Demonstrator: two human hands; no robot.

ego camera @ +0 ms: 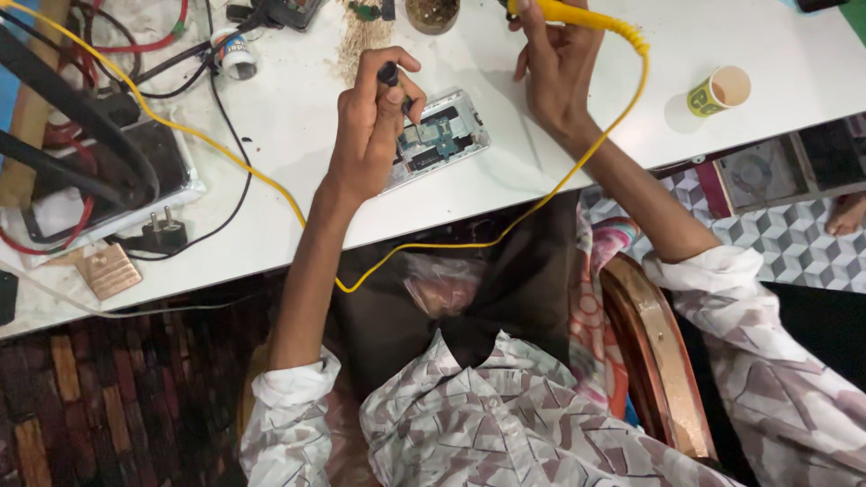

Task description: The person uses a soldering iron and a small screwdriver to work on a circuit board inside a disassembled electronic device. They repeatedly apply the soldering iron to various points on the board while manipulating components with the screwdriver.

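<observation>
The white bench (577, 135) fills the upper part of your view, running from the cluttered left side across to the right corner. At its left end sits a dark machine in a white frame (99, 171), wrapped in black and red cables, with a black plug (162, 233) and a small copper-coloured ridged block (106, 269) lying just in front of it. A yellow cable (406, 248) loops off the front edge of the bench and climbs to the yellow-handled tool (577, 16) that your right hand (555, 68) is closed around, near the far edge. In the middle lies an opened phone (440, 137) in a silvery frame, its circuit board showing. Your left hand (370, 122) rests on it, fingers pinched on a slim dark tool (390, 77) whose tip meets the board. The two hands are apart, each clamped on its own tool. To the right stands a paper cup (719, 90), yellow and green on the outside, tilted on its side. A small white jar with a dark band (236, 54) sits at the upper left.
</observation>
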